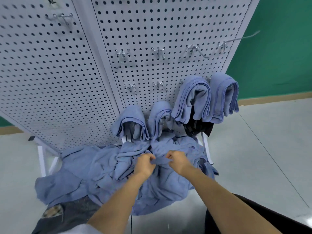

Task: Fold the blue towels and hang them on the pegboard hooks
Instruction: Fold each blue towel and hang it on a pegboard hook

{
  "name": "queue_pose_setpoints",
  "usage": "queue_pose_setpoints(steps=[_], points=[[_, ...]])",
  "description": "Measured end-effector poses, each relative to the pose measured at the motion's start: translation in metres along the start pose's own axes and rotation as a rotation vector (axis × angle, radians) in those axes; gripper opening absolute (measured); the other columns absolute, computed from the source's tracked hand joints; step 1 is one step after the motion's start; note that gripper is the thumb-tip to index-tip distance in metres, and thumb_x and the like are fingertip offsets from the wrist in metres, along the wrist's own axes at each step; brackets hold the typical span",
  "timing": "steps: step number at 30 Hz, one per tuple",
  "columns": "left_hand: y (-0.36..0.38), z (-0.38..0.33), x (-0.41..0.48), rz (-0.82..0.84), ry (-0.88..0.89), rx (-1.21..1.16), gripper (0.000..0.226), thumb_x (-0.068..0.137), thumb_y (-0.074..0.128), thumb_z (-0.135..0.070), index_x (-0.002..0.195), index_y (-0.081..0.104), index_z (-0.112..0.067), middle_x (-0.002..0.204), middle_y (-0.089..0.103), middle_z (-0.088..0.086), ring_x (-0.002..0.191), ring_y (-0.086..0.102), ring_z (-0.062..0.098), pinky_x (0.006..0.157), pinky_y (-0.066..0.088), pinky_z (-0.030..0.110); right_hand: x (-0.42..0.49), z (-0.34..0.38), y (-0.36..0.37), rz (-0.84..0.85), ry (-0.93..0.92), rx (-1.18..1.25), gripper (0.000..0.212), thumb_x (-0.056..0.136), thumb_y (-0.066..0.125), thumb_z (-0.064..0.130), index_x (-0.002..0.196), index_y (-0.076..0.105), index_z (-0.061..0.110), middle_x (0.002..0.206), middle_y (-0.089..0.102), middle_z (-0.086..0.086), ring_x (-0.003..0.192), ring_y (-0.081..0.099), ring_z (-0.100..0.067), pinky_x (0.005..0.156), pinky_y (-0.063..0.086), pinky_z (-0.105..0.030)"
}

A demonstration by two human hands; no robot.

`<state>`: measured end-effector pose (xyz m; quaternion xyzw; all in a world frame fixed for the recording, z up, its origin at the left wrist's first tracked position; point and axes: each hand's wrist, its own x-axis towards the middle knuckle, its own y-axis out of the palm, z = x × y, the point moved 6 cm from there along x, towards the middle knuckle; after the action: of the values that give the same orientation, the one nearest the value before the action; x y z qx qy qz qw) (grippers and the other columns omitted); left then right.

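Observation:
A heap of loose blue towels (94, 169) lies on the floor at the foot of the white pegboard (152, 31). My left hand (145, 164) and my right hand (179, 161) each pinch the edge of one blue towel (160, 160) on top of the heap, a short strip of cloth stretched between them. Several folded blue towels hang on the lower hooks: two low ones (130, 122) (160, 115) and two higher ones (194, 97) (224, 95). Bare hooks (158, 52) stick out higher up.
A black object (199, 128) hangs below the folded towels at the right. The pegboard's white frame legs (42, 159) stand on the grey floor. A green wall (278, 56) is behind at the right. My trouser leg (67, 217) shows at the bottom.

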<state>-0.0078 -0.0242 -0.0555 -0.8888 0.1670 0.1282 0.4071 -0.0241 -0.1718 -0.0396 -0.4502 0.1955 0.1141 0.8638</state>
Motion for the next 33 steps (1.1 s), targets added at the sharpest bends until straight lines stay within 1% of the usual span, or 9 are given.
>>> queue_pose_setpoints(steps=[6,10,14,16,18,21,26,30,33], points=[[0.025,0.016,0.026,0.062,-0.008,0.114,0.038,0.083,0.059,-0.002,0.12,0.058,-0.01,0.113,0.062,0.009,0.105,0.059,0.024,0.086,0.048,0.029,0.031,-0.006,0.017,0.056,-0.044,-0.202,0.04,0.09,0.051,0.004,0.129,0.051,0.011,0.129,0.051,-0.01,0.126,0.037,-0.026,0.1,0.039,-0.033],[0.024,0.019,0.022,0.029,0.02,0.067,0.012,0.084,0.064,-0.005,0.091,0.066,-0.014,0.091,0.067,0.005,0.086,0.062,0.02,0.081,0.052,0.033,0.029,-0.006,0.021,0.105,-0.072,-0.34,0.047,0.09,0.053,0.008,0.135,0.044,0.016,0.135,0.043,-0.006,0.13,0.029,-0.027,0.101,0.038,-0.032],[0.001,-0.003,0.001,0.044,0.172,-0.051,0.027,0.087,0.066,-0.012,0.073,0.055,-0.033,0.076,0.062,-0.003,0.076,0.058,0.014,0.075,0.048,0.03,0.008,0.002,0.015,0.18,-0.053,-0.414,0.038,0.095,0.051,0.019,0.132,0.049,0.014,0.135,0.039,-0.013,0.133,0.027,-0.03,0.103,0.037,-0.038],[-0.021,-0.02,-0.017,0.053,0.231,-0.184,0.027,0.091,0.06,-0.009,0.076,0.052,-0.03,0.076,0.056,0.001,0.07,0.05,0.014,0.07,0.04,0.024,-0.007,0.012,0.002,0.163,-0.061,-0.395,0.033,0.094,0.054,0.023,0.124,0.055,0.008,0.128,0.05,-0.015,0.125,0.042,-0.03,0.096,0.041,-0.037],[-0.045,-0.035,-0.036,0.057,0.259,-0.306,0.021,0.094,0.055,-0.008,0.081,0.049,-0.022,0.068,0.047,0.005,0.063,0.039,0.012,0.061,0.033,0.022,-0.024,0.022,-0.017,0.103,-0.085,-0.325,0.019,0.092,0.058,0.025,0.099,0.06,0.008,0.107,0.062,-0.013,0.106,0.056,-0.03,0.078,0.045,-0.033],[-0.08,-0.059,-0.065,0.011,0.305,-0.378,0.016,0.096,0.052,-0.01,0.084,0.047,-0.02,0.058,0.04,0.0,0.057,0.032,0.012,0.054,0.027,0.022,-0.053,0.038,-0.055,-0.018,-0.155,-0.149,0.033,0.091,0.063,0.027,0.067,0.042,0.017,0.07,0.047,-0.001,0.077,0.046,-0.023,0.054,0.029,-0.027],[-0.132,-0.101,-0.117,-0.021,0.316,-0.378,0.014,0.089,0.066,-0.026,0.087,0.055,-0.017,0.056,0.053,-0.013,0.053,0.044,0.006,0.052,0.036,0.017,-0.104,0.091,-0.119,-0.211,-0.337,0.031,0.04,0.083,0.072,0.016,0.056,0.041,0.017,0.057,0.04,-0.004,0.055,0.033,-0.013,0.05,0.023,-0.023],[-0.17,-0.123,-0.154,0.008,0.283,-0.167,0.032,0.083,0.072,-0.033,0.064,0.053,-0.016,0.054,0.051,-0.012,0.049,0.043,-0.001,0.05,0.032,0.012,-0.134,0.131,-0.155,-0.271,-0.438,-0.06,0.047,0.083,0.071,0.021,0.056,0.032,0.018,0.056,0.032,-0.002,0.055,0.027,-0.015,0.056,0.021,-0.032],[-0.194,-0.125,-0.176,0.043,0.244,-0.599,0.021,0.09,0.062,-0.024,0.074,0.061,-0.01,0.071,0.065,0.003,0.066,0.059,0.014,0.064,0.047,0.023,-0.144,0.138,-0.158,-0.172,-0.421,-0.25,0.051,0.084,0.071,0.029,0.06,0.027,0.017,0.061,0.028,-0.002,0.058,0.025,-0.017,0.058,0.02,-0.032]])
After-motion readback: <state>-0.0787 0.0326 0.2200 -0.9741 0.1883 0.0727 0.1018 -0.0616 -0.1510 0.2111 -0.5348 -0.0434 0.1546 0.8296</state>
